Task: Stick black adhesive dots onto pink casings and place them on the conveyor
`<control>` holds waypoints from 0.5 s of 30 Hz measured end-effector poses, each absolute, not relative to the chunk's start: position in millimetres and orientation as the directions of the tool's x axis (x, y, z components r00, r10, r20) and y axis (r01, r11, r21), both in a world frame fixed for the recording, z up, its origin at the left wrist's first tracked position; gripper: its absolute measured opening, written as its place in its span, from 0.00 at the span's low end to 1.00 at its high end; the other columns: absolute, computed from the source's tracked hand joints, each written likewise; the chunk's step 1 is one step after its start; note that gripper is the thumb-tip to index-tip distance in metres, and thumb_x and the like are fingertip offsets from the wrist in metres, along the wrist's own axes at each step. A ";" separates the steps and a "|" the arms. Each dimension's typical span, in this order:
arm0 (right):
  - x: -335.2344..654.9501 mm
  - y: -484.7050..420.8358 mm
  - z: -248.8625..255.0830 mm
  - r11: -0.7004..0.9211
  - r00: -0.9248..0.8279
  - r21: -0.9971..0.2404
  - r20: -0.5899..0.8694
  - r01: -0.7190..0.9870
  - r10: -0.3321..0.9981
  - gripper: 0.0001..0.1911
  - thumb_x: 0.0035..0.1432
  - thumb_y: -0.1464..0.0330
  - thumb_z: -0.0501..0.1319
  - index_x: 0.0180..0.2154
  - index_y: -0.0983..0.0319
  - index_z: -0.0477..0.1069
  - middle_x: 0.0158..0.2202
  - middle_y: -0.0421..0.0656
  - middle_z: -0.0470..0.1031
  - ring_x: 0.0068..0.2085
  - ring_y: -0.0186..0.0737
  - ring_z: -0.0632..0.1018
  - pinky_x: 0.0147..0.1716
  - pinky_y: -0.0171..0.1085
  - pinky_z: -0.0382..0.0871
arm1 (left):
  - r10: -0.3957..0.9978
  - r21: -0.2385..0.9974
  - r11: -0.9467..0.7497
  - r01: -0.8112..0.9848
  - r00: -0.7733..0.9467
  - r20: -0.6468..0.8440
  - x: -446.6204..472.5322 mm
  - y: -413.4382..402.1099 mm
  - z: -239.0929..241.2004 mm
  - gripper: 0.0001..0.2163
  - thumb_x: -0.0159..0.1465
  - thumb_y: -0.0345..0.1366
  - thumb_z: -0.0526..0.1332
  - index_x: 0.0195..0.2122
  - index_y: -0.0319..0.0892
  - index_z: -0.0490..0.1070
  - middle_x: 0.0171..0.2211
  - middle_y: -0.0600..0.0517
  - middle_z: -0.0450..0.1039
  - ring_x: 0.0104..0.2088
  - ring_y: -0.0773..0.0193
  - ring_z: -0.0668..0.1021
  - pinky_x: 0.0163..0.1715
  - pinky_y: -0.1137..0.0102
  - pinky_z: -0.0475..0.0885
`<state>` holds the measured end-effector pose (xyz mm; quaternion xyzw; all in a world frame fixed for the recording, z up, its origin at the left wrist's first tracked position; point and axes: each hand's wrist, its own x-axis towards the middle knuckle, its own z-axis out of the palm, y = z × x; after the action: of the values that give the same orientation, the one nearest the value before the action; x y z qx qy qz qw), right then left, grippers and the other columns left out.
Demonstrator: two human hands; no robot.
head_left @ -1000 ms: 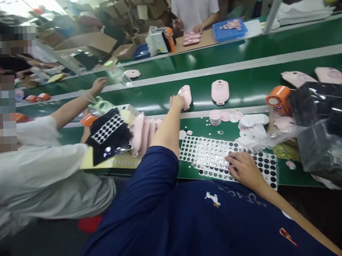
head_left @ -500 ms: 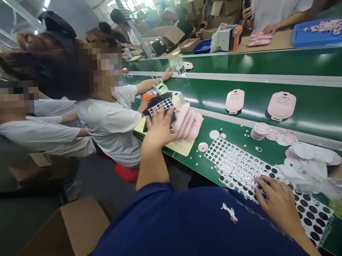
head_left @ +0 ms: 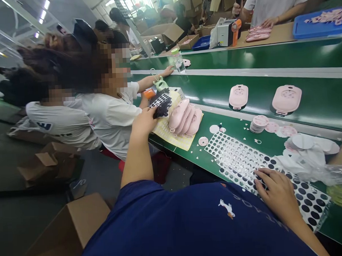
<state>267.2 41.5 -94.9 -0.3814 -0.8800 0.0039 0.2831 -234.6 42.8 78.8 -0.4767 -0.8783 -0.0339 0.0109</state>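
In the head view, the person leans over a green belt (head_left: 189, 161), with both arms reaching out past a dark blue shirt (head_left: 164, 226). The left hand (head_left: 144, 122) sits right at the side of a black sticker sheet (head_left: 162, 105), with its fingers close together. It may be touching the sheet, but the picture does not show if it has hold of it. The black sticker sheet lies on yellow paper (head_left: 167, 134) near the belt's front edge, just beside a row of pink plastic cases (head_left: 179, 118). The cases lean on each other, maybe to keep them tidy and easy to pick up. The right hand (head_left: 277, 193) lies half open on a big sheet of clear dots (head_left: 237, 159), also near the front edge, and grips nothing. It seems to press the sheet down so it won't slide. A pile of round pink stickers (head_left: 258, 124) sits farther along the belt, within easy reach. Past the yellow paper, a co-worker's hand (head_left: 167, 70) rests on the belt's far side. Half a second ago, the left hand was spread wide over the black sheet. Now it has pulled back to the sheet's side. The right hand stays in about the same spot.
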 end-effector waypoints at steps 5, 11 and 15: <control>269.7 41.5 -99.2 0.697 -0.537 -0.245 0.485 0.674 0.690 0.14 0.69 0.63 0.55 0.45 0.61 0.78 0.45 0.47 0.81 0.47 0.51 0.77 0.50 0.49 0.66 | 0.836 0.113 0.549 0.828 -0.542 -0.088 -268.5 51.6 83.1 0.35 0.61 0.38 0.61 0.71 0.43 0.58 0.70 0.39 0.59 0.70 0.45 0.64 0.68 0.53 0.62; 269.8 43.1 -100.2 0.709 -0.547 -0.233 0.494 0.666 0.676 0.13 0.69 0.64 0.56 0.44 0.61 0.78 0.44 0.47 0.81 0.46 0.50 0.78 0.50 0.48 0.67 | 0.805 0.146 0.553 0.820 -0.571 0.160 -242.9 31.0 85.4 0.37 0.58 0.42 0.65 0.69 0.39 0.61 0.72 0.36 0.53 0.72 0.39 0.57 0.70 0.48 0.59; 267.4 42.4 -95.9 0.700 -0.537 -0.228 0.497 0.677 0.681 0.11 0.68 0.65 0.58 0.42 0.62 0.78 0.43 0.47 0.82 0.45 0.50 0.77 0.50 0.48 0.67 | 0.821 0.228 0.312 0.922 -0.382 0.424 -176.5 35.4 53.9 0.21 0.69 0.38 0.51 0.61 0.39 0.68 0.59 0.40 0.73 0.60 0.51 0.74 0.64 0.54 0.68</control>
<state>267.4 42.4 -95.9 -0.3873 -0.8766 0.0040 0.2855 -176.5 35.4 53.9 -0.5436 -0.8017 -0.2201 0.1153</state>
